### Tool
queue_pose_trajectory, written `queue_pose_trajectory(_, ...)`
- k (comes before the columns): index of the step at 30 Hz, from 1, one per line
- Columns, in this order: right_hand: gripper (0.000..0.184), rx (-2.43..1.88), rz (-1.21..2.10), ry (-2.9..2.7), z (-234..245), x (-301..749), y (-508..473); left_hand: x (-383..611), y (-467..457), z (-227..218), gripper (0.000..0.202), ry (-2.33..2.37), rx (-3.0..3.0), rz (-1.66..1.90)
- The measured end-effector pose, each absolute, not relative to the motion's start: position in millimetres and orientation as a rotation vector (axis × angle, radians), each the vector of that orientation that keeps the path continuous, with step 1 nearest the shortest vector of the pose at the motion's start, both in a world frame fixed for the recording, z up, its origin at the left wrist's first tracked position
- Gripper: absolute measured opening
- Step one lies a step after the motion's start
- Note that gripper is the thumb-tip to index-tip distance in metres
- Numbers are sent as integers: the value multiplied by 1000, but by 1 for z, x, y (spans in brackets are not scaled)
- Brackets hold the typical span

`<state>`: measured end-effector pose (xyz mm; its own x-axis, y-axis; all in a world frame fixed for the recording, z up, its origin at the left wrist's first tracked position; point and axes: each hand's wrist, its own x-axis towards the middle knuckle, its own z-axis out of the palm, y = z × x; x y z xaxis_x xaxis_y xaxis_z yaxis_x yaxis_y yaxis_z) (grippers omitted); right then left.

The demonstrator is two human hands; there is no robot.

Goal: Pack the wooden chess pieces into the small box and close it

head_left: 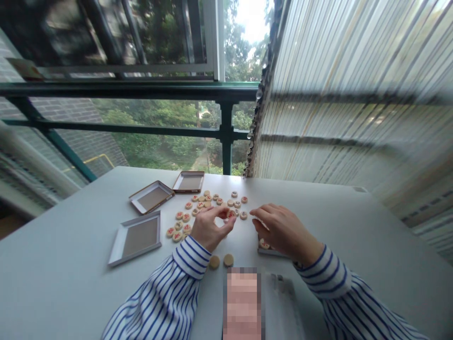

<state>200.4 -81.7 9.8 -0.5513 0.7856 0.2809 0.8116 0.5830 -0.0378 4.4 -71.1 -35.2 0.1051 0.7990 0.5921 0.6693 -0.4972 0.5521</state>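
Observation:
Several round wooden chess pieces (207, 200) with red marks lie scattered on the white table (63, 274). My left hand (210, 227) pinches one red-marked piece (231, 214) between thumb and fingertips at the near edge of the pile. My right hand (281, 231) rests curled over a small tray (271, 250) holding at least one piece (264, 244); what its fingers grip is hidden. Two blank-faced pieces (221, 260) lie near my left cuff.
Three empty shallow box trays lie to the left: a white-rimmed one (136, 237), a brown one (151, 197) and another (189, 181) at the back. A green railing (225, 134) and a striped blind (354, 94) stand beyond the table.

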Motion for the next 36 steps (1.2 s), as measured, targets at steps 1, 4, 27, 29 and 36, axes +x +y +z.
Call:
queue_pose_trajectory(1,23,-1316,-137,-2536,9,203,-83,7,-73,-34,18,1479,2210,1341)
queue_pose_trajectory(4,21,-1304,-116,-2482,7,212,-88,15,-77,-29,18,1448,2152,1342)
queue_pose_trajectory(27,16,-1284,21,-1997,-38,264,-113,78,-80,-40,22,1135,1836,1240)
queue_pose_trajectory(29,16,-1269,2,-2004,-41,266,-113,78,-81,-41,22,1129,1825,1217)
queue_pose_trajectory(36,16,-1234,-6,-1998,-47,264,-115,82,-85,-46,21,1112,1781,1181)
